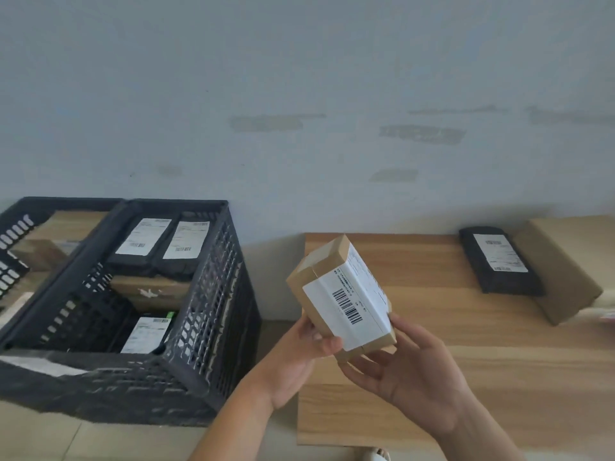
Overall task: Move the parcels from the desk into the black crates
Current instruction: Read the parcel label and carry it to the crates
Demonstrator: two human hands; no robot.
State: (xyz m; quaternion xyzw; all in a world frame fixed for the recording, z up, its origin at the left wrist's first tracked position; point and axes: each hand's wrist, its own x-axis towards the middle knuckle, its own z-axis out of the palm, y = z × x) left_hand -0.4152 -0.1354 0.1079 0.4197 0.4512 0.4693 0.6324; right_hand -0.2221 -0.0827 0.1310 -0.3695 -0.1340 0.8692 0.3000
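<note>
Holding the cardboard parcel tilted in the air above the counter's left edge, you have it only by its lower end: your left hand has its fingers curled against the lower left side, and your right hand cups the bottom right corner with fingers partly spread, neither wrapped fully round it. The weight sits high and leans away from you, so my guess is it could tip out of that light grip while you swing it left. The near black crate stands just beside the counter, already holding several parcels, and its tall rim could catch the box if you carry it low. A black parcel and a brown box wait near the counter's far right corner.
</note>
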